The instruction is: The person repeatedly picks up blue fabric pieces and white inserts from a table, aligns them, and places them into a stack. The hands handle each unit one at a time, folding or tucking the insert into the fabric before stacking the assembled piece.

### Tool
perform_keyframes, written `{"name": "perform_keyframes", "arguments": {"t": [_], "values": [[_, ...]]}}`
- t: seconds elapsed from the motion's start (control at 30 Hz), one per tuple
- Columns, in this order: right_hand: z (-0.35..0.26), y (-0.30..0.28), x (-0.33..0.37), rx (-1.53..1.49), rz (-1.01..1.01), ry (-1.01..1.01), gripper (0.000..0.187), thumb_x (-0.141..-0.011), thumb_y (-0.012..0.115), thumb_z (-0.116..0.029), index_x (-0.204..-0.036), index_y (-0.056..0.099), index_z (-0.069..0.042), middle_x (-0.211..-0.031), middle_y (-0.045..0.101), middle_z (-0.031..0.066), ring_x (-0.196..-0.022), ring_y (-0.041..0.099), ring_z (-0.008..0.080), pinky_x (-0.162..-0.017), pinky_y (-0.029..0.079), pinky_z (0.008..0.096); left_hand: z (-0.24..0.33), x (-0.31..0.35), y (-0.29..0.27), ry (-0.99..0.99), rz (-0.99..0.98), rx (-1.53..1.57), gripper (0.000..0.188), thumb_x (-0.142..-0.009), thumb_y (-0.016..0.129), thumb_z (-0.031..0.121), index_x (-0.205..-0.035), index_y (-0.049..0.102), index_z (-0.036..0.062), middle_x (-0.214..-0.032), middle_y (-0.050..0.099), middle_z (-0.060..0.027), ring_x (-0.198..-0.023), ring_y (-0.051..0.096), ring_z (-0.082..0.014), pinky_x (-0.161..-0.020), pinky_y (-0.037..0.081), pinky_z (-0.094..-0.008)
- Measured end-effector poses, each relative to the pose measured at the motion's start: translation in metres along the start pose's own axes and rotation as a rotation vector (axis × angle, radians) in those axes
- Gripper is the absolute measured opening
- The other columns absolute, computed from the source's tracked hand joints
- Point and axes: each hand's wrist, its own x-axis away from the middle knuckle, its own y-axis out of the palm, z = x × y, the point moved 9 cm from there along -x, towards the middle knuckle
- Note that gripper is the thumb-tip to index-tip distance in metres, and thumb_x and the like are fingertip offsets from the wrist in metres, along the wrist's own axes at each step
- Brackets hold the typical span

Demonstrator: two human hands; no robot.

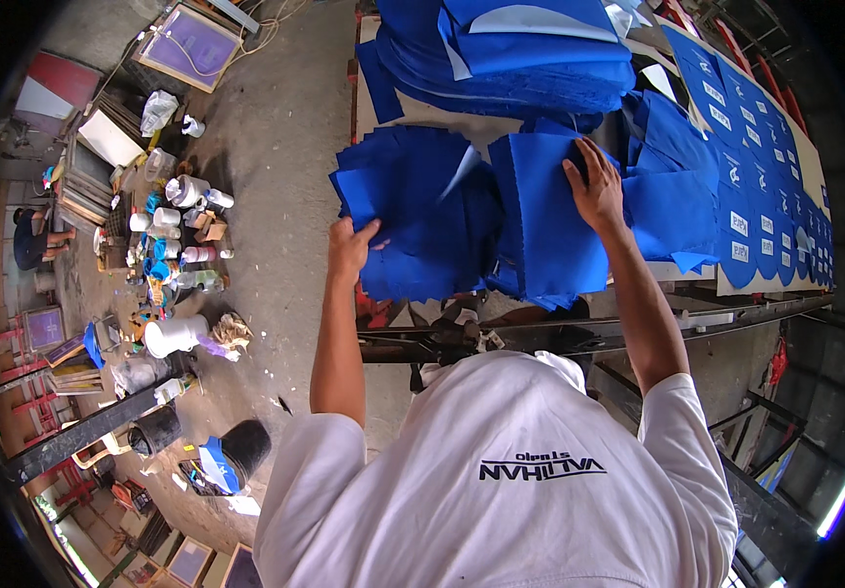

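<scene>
Several blue cut fabric pieces lie in a loose left pile (413, 206) on the table in front of me. My left hand (350, 251) is closed on the left edge of this pile, its thumb side over the top. Right beside it is a second stack of blue fabric pieces (545, 220) with a jagged left edge. My right hand (597, 184) rests on the upper right of that stack, fingers stretched out and slightly apart. More loose blue pieces (672, 211) lie to the right of my right hand.
A tall blue fabric stack (530, 69) stands at the far side. At the right, printed blue panels (746, 167) lie on a long board. A dark metal rail (579, 338) runs along the near edge. Buckets and jars (173, 338) crowd the floor at left; a person (30, 238) is beyond.
</scene>
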Motion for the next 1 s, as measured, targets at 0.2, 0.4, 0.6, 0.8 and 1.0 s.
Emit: {"name": "perform_keyframes", "arguments": {"t": [0.2, 0.4, 0.6, 0.8, 1.0], "values": [[0.010, -0.010, -0.008, -0.180, -0.020, 0.080, 0.067, -0.093, 0.060, -0.053, -0.136, 0.056, -0.002, -0.141, 0.054, 0.0209, -0.130, 0.052, 0.0370, -0.111, 0.040, 0.0432, 0.003, 0.021, 0.004, 0.135, 0.041, -0.131, 0.029, -0.086, 0.073, 0.012, -0.110, 0.068, -0.0028, -0.097, 0.074, -0.0112, -0.086, 0.068, -0.0209, -0.083, 0.051, -0.0344], [0.026, -0.010, -0.009, -0.006, -0.063, 0.013, 0.054, -0.093, 0.064, -0.046, -0.124, 0.066, -0.003, -0.138, 0.058, 0.0148, -0.131, 0.051, 0.0331, -0.111, 0.039, 0.0439, 0.040, 0.027, -0.025, 0.232, 0.506, -0.447, 0.043, -0.086, 0.075, 0.018, -0.123, 0.059, 0.0014, -0.106, 0.067, -0.0181, -0.097, 0.064, -0.0308, -0.084, 0.051, -0.0418], [0.020, -0.022, -0.019, -0.015, -0.018, -0.015, 0.034, -0.087, 0.072, -0.034, -0.107, 0.071, -0.006, -0.124, 0.066, 0.0087, -0.121, 0.057, 0.0315, -0.104, 0.042, 0.0441, 0.169, 0.085, 0.075, 0.753, 0.252, -0.382, 0.040, -0.088, 0.071, 0.018, -0.122, 0.058, 0.0015, -0.124, 0.059, -0.0185, -0.111, 0.059, -0.0359, -0.095, 0.048, -0.0437], [-0.017, -0.039, -0.030, -0.001, 0.015, -0.105, 0.016, -0.073, 0.080, -0.016, -0.084, 0.068, -0.012, -0.114, 0.066, 0.0011, -0.115, 0.058, 0.0260, -0.099, 0.042, 0.0436, 0.177, 0.135, 0.239, 0.999, -0.180, -0.787, 0.051, -0.086, 0.071, 0.029, -0.129, 0.060, 0.0045, -0.141, 0.054, -0.0134, -0.135, 0.047, -0.0302, -0.113, 0.031, -0.0551], [-0.039, -0.064, 0.004, -0.090, 0.149, -0.169, 0.022, -0.073, 0.082, -0.014, -0.077, 0.061, -0.008, -0.120, 0.064, 0.0048, -0.115, 0.059, 0.0269, -0.096, 0.043, 0.0409, 0.168, 0.128, 0.252, 0.890, -0.235, -0.831, 0.054, -0.085, 0.072, 0.032, -0.131, 0.060, 0.0062, -0.143, 0.053, -0.0101, -0.138, 0.045, -0.0261, -0.114, 0.026, -0.0603]]}}
